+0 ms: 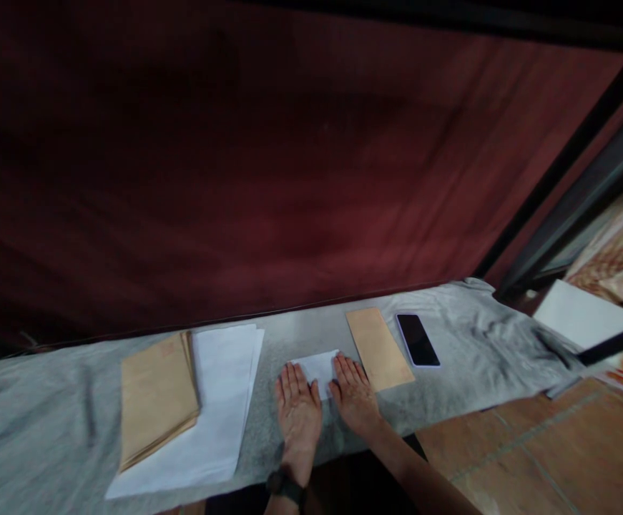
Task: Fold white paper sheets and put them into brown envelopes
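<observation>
L hand (299, 409) & R hand (356, 397) flat, fingers extended, on opp. ends of white paper (319, 368), cloth-covered bench (469, 350); long axis approx. L-R betw. them, equally near; brown envelope (380, 349) just R.

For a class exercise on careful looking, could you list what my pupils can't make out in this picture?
All in the head view:
Near corners of the small white paper rectangle: covered by the left hand and right hand.
Part of the large white paper sheets: covered by the brown paper stack.
Faint marks on that stack: too small and blurred to read.
Left end of the grey cloth: cut off by the picture's edge.
</observation>
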Demonstrator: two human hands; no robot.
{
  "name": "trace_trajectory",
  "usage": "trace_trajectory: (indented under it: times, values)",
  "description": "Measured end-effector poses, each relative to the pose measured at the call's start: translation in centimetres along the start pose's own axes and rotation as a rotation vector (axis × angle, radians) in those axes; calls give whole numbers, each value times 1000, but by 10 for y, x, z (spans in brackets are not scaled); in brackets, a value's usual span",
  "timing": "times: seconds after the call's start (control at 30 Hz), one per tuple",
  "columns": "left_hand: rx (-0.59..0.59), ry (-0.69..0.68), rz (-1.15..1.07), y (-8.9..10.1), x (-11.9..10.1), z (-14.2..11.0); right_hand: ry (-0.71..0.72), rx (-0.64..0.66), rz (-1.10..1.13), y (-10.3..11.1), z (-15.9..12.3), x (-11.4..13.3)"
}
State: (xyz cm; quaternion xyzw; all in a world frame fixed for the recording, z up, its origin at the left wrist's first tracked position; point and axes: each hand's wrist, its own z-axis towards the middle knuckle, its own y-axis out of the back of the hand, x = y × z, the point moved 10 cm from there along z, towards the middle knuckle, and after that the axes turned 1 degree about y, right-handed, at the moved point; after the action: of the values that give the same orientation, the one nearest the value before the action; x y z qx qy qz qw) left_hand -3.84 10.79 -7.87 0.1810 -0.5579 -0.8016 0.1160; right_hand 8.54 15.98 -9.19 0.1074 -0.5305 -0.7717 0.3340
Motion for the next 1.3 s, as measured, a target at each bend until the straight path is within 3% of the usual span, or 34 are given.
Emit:
trace_trajectory:
  times: [0.13, 0.2, 0.53, 0.8, 1.0, 1.3]
  values:
    - [128, -184, -120, -12, -40, 2, 1, 51, -30, -9, -2, -1]
    - [175, -216, -140, -17, -47, 1, 1, 56, -44, -10, -2, -1]
    - [77, -79, 7, -6, 13, -8, -74, 59, 24, -10, 4, -3]
    - [56, -97, 36, -6, 13, -8, 47, 110, 73, -12, 10, 26]
    - [30, -79, 39, -1, 15, -11, -30, 196, 59, -6, 20, -1]
    - [31, -86, 19, 7, 10, -11, 23, 367, 71, -4, 90, -16]
